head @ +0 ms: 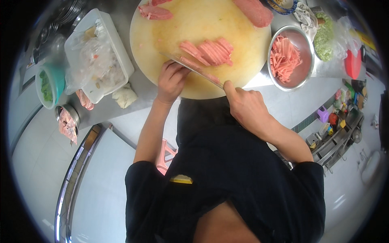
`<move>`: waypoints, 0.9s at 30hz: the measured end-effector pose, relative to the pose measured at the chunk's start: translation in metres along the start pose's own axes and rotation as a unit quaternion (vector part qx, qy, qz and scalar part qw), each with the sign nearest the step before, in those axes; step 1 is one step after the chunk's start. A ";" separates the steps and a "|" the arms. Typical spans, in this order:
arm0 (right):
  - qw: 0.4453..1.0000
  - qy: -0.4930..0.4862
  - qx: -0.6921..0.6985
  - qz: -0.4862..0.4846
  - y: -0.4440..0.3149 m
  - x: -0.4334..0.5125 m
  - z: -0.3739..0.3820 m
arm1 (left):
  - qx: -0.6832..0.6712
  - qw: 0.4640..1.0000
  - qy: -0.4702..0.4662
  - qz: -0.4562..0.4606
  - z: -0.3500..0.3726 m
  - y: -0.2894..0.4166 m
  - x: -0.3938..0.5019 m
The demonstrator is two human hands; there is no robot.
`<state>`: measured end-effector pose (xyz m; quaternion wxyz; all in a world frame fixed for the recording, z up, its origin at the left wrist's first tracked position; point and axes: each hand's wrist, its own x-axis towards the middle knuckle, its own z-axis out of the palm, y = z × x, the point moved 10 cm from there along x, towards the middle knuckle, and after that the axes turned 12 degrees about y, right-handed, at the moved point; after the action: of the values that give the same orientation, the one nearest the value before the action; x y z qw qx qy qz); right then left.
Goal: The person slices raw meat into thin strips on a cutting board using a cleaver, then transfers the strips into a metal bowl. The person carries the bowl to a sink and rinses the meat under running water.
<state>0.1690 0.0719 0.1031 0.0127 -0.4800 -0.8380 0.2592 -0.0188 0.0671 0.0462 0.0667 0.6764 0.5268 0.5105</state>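
Note:
My right hand (244,104) is closed around the handle end of a kitchen knife (197,72), whose blade slants across a round cutting board (170,33). My left hand (173,80) is beside the blade, its fingers bent against the near side; whether it grips anything under the fingertips is hidden. Thin meat strips lie along the blade's far side. Just beyond them, sliced raw meat (214,51) rests in a fanned row. Larger raw meat pieces lie at the board's far left (155,12) and far right (255,12).
Right of the board stands a steel bowl (310,68) of meat strips, with a white cloth (304,18) and chopped greens (323,38) beyond. At left are a white plastic bin (120,60) with plastic bags, a green basket (60,80) and a small metal bowl (74,114) holding raw meat.

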 end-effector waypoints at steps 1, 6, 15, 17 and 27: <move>1.000 -0.016 -0.007 0.005 0.000 -0.004 -0.002 | 0.003 1.000 0.000 0.002 0.000 0.000 0.000; 0.999 -0.050 -0.009 0.021 0.000 -0.005 -0.008 | 0.006 1.000 -0.005 0.004 0.000 0.003 0.003; 1.000 0.010 -0.009 -0.001 -0.014 0.046 0.034 | -0.006 1.000 -0.024 -0.010 0.000 0.000 0.006; 0.999 0.035 -0.009 -0.015 -0.017 0.060 0.043 | -0.013 0.999 -0.026 -0.017 0.000 -0.002 0.005; 0.998 0.059 0.013 -0.029 0.002 0.061 0.033 | -0.002 1.000 -0.001 -0.028 -0.004 -0.002 0.001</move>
<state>0.1290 0.1086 0.0600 0.0758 -0.4699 -0.8459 0.2405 -0.0232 0.0672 0.0472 0.0828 0.6615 0.5445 0.5090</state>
